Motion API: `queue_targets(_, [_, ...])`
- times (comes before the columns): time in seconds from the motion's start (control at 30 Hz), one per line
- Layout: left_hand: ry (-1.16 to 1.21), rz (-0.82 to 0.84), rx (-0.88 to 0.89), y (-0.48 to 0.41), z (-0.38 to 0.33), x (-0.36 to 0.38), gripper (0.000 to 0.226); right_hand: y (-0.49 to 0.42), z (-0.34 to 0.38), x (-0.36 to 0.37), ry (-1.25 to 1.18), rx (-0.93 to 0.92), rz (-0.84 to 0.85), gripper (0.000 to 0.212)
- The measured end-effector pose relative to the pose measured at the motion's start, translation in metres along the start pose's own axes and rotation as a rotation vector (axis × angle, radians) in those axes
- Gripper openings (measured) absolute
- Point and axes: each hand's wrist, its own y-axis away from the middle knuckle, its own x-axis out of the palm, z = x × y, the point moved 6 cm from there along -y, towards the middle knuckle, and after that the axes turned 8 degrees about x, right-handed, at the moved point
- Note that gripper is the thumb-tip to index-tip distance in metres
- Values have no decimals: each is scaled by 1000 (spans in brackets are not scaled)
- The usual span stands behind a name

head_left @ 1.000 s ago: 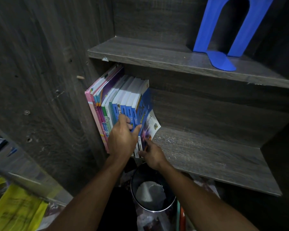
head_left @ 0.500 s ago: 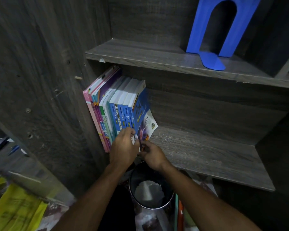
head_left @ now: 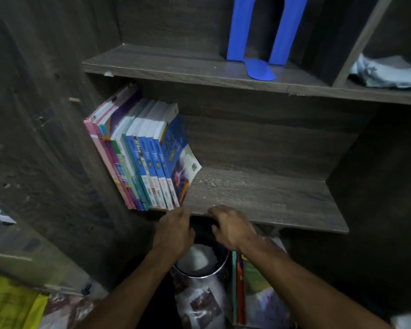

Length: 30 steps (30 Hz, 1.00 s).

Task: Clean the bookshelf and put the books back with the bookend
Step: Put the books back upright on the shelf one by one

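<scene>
A: Item one, hands?

B: Left hand [head_left: 173,231], fingers curled loosely, holds nothing, just below the front edge of the lower shelf [head_left: 271,200]. Right hand [head_left: 231,227], fingers bent, fingertips at that same edge; also holds nothing.

A: Books?

B: A row of books [head_left: 140,157] at the left end of the lower shelf, against the side wall [head_left: 45,138]. Long axes upright but tilted, tops leaning left; spines face outward. The rightmost blue cover [head_left: 176,148] splays open to the right.

A: Bookend?

B: Blue bookend [head_left: 259,43], upright on the upper shelf [head_left: 176,67], tongue flat, pointing forward. Well apart from the books.

A: Remainder?

B: Round metal bin [head_left: 199,264] beneath the hands; pale cloth [head_left: 384,72] in the right-hand compartment.
</scene>
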Motion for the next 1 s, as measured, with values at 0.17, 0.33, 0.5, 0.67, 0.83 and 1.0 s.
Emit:
queue_targets(0.17, [13, 83, 198, -2, -48, 44, 53, 43, -52, 9, 120, 127, 13, 60])
queue_targets(0.33, [110, 168, 316, 10, -93, 94, 50, 80, -106, 27, 107, 262, 18, 58])
queue_targets(0.5, [88, 340, 423, 26, -134, 145, 57, 111, -159, 64, 60, 421, 121, 68])
queue_targets(0.67, [59, 397, 475, 32, -156, 192, 61, 124, -204, 110, 31, 503, 191, 67])
queue_targets(0.83, [33, 436, 443, 38, -159, 243, 63, 120, -243, 159, 0, 535, 295, 68])
queue_targets(1.0, [105, 528, 324, 43, -141, 291, 63, 110, -278, 221, -114, 610, 376, 67])
